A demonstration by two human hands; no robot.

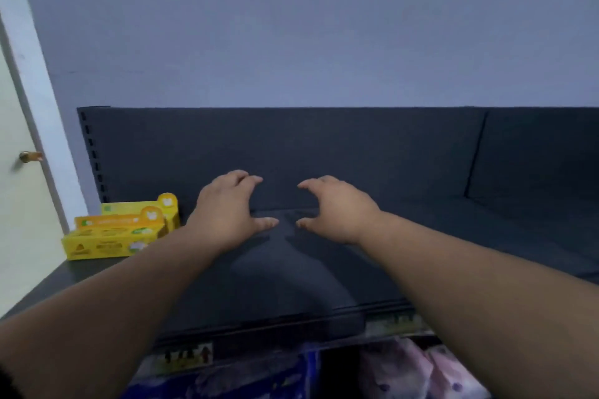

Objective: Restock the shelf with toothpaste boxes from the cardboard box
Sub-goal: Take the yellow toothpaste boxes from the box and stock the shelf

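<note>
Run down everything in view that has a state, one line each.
Left hand: holds nothing, fingers loosely curled, over the shelf.
Right hand: holds nothing, fingers loosely curled, over the shelf.
Front toothpaste box: closed, lying on its long side at the shelf's left end.
Rear toothpaste box: closed, lying right behind the front one.
Shelf: carries both boxes at its left end.
Door: looks closed.
</note>
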